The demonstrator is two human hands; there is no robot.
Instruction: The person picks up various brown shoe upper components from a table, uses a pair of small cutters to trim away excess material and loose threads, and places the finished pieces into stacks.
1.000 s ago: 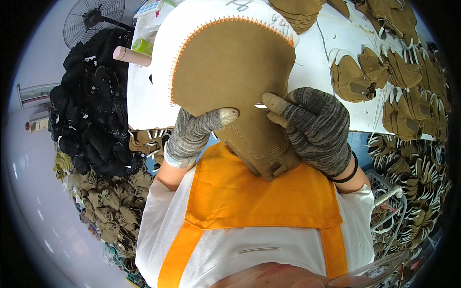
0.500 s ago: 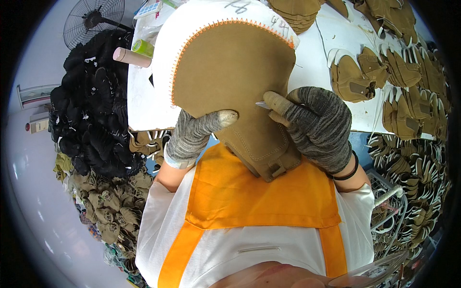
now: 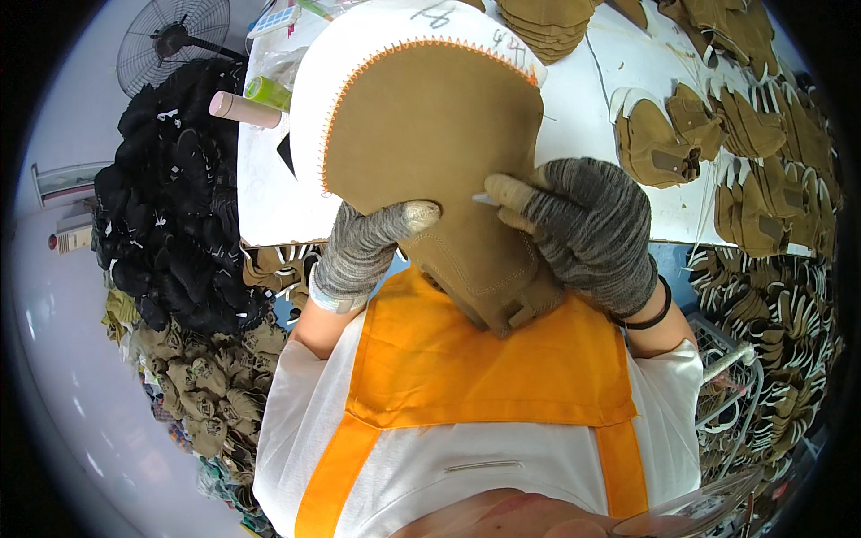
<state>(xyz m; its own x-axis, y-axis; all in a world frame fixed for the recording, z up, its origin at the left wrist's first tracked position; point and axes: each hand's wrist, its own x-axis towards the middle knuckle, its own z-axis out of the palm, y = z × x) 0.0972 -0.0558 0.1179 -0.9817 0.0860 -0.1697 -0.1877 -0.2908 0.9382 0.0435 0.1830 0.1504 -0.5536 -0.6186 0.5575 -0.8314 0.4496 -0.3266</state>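
Note:
A brown shoe upper (image 3: 435, 125) is held up in front of my orange apron, its rounded end away from me. Orange zigzag stitching joins that end to a white lining (image 3: 309, 90) with handwritten marks. My left hand (image 3: 369, 247), in a grey knit glove, grips the upper's left side, thumb on top and fingers hidden beneath. My right hand (image 3: 587, 233), gloved in darker grey, pinches a small pale, pointed piece (image 3: 484, 198), perhaps a blade tip, against the brown surface. The rest of that piece is hidden in the fingers.
A white table (image 3: 265, 188) stands ahead, with brown uppers (image 3: 650, 143) stacked at its right. A pink bottle (image 3: 244, 109) and a green can-like item (image 3: 267, 91) lie at the left. Black uppers (image 3: 170, 197) pile up beside a fan (image 3: 170, 40). A wire basket (image 3: 731, 386) is at right.
The upper has shifted slightly to the left. My right hand and the pale tip have moved a little left and down across the brown surface; my left hand keeps its grip.

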